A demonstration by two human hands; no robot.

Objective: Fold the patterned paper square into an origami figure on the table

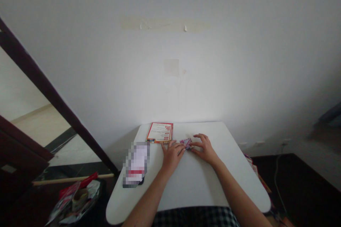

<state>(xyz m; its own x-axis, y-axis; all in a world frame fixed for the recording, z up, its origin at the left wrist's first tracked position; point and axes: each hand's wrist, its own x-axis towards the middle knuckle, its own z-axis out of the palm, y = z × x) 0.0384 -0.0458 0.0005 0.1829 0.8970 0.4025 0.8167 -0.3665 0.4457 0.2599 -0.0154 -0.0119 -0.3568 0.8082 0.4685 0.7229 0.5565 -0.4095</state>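
A small pink patterned folded paper (186,143) lies on the white table (197,184), pinched between the fingertips of both hands. My left hand (172,156) holds its near left side, close to the lower right corner of a red-bordered printed card (160,132). My right hand (205,150) presses on the paper from the right, with its fingers spread. Left of my left hand lies a flat object (135,165), pixelated and unreadable.
The table's far edge meets a white wall with strips of old tape. A dark door frame stands at the left. On the floor at lower left sit a crumpled bag and a wooden stick. Papers and a cable lie low on the right.
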